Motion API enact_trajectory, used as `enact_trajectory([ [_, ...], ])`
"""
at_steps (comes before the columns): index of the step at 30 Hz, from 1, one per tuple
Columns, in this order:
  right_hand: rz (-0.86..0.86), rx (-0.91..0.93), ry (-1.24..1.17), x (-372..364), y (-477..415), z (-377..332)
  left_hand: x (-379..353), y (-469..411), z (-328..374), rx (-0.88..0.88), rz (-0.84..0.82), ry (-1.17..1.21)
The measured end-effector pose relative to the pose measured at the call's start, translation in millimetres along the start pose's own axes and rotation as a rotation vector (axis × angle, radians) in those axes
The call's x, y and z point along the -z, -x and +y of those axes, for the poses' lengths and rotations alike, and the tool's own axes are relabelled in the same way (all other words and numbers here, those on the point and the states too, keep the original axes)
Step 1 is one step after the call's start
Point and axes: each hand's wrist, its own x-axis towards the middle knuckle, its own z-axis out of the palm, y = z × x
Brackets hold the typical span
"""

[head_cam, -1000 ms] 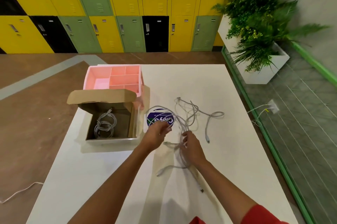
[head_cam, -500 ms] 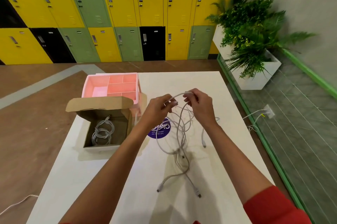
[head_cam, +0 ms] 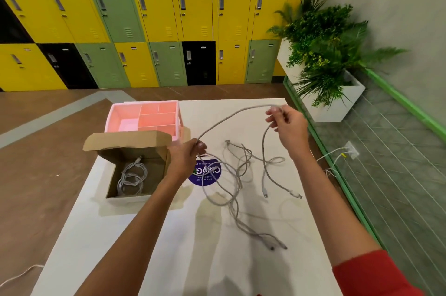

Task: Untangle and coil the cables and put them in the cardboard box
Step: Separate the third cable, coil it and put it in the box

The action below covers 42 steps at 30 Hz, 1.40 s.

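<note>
Grey cable (head_cam: 241, 110) spans between left hand (head_cam: 185, 158) and right hand (head_cam: 289, 126), both pinching it with curled fingers

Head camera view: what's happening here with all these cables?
A person is untangling at a white table. The left hand and right hand each pinch one grey cable, lifting a stretch of it between them while its lower part runs into the tangle of cables on the table. One coiled cable lies in the open cardboard box.

Box (head_cam: 135, 170) left of cables (head_cam: 237, 175); organiser (head_cam: 144, 116) behind.
</note>
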Motion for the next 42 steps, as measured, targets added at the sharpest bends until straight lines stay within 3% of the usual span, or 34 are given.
enact_trajectory([
  [5,-0.234,-0.161,0.165,-6,21,35,10,-9,42,-0.105,0.083,0.118],
  [10,-0.596,-0.278,0.218,-15,46,54,9,-17,95,-0.246,0.090,0.220],
  [17,-0.783,-0.188,0.127,-28,58,44,-4,-13,137,-0.332,0.047,0.335],
  [22,-0.621,-0.138,0.147,-22,49,33,-10,-12,111,-0.299,0.110,0.275],
  [28,-0.511,-0.149,0.047,-17,36,14,-64,9,36,0.277,-0.097,0.153],
  [31,-0.481,-0.180,-0.028,-18,33,8,-79,24,22,0.240,-0.258,0.117],
  [37,-0.353,-0.262,-0.162,-17,27,4,-90,35,17,0.205,-0.330,0.025],
  [40,-0.249,-0.309,-0.176,-16,25,2,-90,39,21,0.228,-0.366,0.139],
  [42,-0.191,-0.356,-0.165,-16,24,3,-88,38,25,0.237,-0.297,0.157],
])
